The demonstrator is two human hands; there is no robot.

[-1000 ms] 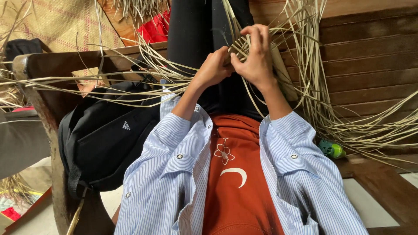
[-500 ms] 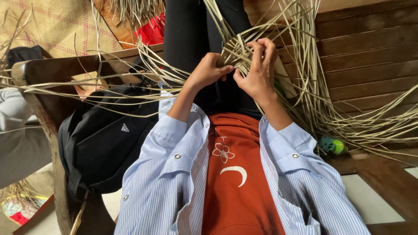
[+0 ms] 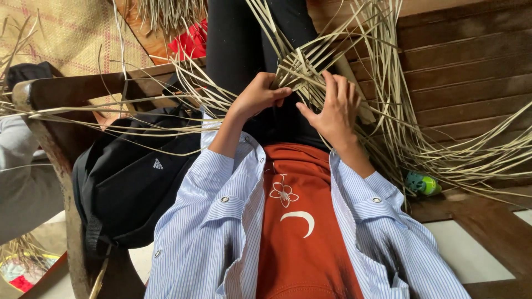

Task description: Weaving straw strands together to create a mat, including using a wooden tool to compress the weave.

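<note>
My left hand (image 3: 259, 95) pinches woven straw strips (image 3: 302, 69); my right hand (image 3: 332, 108) open, fingers spread, pressing weave; black backpack (image 3: 133, 182) lower left.

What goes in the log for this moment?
left hand: pinching strips | right hand: open on woven strips | black bag: beside

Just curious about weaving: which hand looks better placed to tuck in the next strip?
Probably the right hand: its fingers lie spread on the woven patch, while the left hand is closed around strips beside it.
</note>
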